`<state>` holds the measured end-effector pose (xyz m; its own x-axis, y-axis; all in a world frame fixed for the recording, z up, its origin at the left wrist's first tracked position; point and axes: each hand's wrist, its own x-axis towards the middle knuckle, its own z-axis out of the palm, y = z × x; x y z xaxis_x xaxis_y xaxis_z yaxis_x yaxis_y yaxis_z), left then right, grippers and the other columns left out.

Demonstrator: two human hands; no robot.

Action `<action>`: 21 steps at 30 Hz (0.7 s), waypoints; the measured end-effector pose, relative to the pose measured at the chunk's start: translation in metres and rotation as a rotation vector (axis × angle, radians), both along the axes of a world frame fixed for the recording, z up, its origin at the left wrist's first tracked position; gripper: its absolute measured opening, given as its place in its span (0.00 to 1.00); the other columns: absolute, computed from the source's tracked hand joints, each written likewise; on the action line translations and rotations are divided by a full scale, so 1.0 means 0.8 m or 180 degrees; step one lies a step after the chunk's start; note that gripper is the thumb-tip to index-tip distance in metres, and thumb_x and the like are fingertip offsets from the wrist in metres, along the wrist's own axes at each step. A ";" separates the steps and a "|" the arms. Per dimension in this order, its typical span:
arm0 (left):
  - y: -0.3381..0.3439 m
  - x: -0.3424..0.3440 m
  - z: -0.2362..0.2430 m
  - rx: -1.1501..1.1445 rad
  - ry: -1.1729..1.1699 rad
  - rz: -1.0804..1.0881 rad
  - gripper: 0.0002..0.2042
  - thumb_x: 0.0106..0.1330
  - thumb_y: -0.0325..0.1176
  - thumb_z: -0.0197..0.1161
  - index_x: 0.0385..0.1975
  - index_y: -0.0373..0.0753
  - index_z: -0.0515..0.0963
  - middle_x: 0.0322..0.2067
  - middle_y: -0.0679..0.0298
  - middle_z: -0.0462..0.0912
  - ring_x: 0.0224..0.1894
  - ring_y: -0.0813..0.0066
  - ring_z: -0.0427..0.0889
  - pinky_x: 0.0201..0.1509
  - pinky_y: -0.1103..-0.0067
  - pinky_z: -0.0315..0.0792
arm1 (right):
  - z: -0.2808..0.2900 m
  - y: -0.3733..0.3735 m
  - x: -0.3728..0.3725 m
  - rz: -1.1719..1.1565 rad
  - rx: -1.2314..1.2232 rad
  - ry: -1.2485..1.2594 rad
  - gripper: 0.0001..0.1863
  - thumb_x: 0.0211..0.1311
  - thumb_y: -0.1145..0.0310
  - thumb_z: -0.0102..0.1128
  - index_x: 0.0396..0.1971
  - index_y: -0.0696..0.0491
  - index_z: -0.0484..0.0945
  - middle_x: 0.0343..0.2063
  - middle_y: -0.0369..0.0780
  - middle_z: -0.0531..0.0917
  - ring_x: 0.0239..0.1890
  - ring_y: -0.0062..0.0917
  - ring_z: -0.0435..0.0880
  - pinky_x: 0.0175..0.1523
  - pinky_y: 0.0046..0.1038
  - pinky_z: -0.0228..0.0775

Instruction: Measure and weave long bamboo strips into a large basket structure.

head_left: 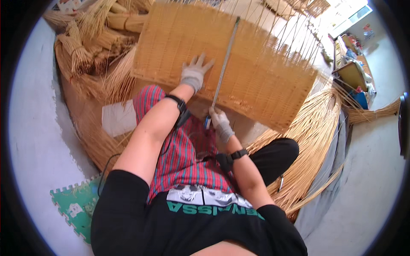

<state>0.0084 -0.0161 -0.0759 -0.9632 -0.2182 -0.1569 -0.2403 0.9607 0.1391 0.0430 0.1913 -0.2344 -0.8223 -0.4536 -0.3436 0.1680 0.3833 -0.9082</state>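
Note:
A wide woven wicker panel [183, 38] lies before me, with unwoven stakes sticking out along its far edge. Across it, from the near edge to the far one, stretches the blade of a tape measure [225, 64]. My right hand [221, 123], in a pale glove, grips the tape measure's case just off the panel's near edge. Gloved as well, my left hand [194, 76] rests flat on the panel with its fingers spread, to the left of the blade. A red striped cloth [183, 162] covers my lap.
Bundles of wicker rods [81, 47] are piled at the far left. More long loose rods [311, 141] spread along my right side. A green foam mat [77, 205] lies at the lower left, by the pale wall [34, 128]. Boxes and bags stand around a blue container [360, 100] at the far right.

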 end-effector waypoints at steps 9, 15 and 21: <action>-0.002 -0.007 -0.005 -0.0097 -0.0039 0.0033 0.61 0.47 0.38 0.83 0.78 0.73 0.45 0.81 0.61 0.35 0.81 0.53 0.44 0.77 0.44 0.48 | -0.049 -0.019 -0.011 -0.0323 -0.0419 -0.0952 0.22 0.76 0.53 0.50 0.46 0.59 0.81 0.28 0.43 0.87 0.28 0.31 0.86 0.35 0.31 0.79; -0.003 -0.004 -0.028 -0.0147 0.0021 0.0093 0.59 0.47 0.38 0.82 0.77 0.73 0.46 0.80 0.61 0.40 0.80 0.52 0.45 0.75 0.43 0.52 | -0.021 -0.016 -0.007 -0.0227 0.0046 -0.0909 0.19 0.78 0.56 0.51 0.45 0.58 0.81 0.33 0.41 0.88 0.31 0.28 0.86 0.34 0.29 0.79; -0.004 0.027 0.010 0.0757 0.0290 -0.0136 0.31 0.58 0.42 0.69 0.65 0.47 0.74 0.62 0.50 0.78 0.66 0.51 0.74 0.70 0.63 0.68 | -0.014 0.014 0.005 0.0789 0.0633 0.0355 0.23 0.77 0.52 0.48 0.47 0.57 0.82 0.37 0.41 0.87 0.35 0.27 0.84 0.39 0.31 0.77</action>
<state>0.0301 -0.0196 -0.0682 -0.9833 -0.1443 -0.1111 -0.1763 0.9074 0.3816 0.0466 0.2023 -0.2457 -0.7329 -0.5775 -0.3596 -0.0486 0.5717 -0.8190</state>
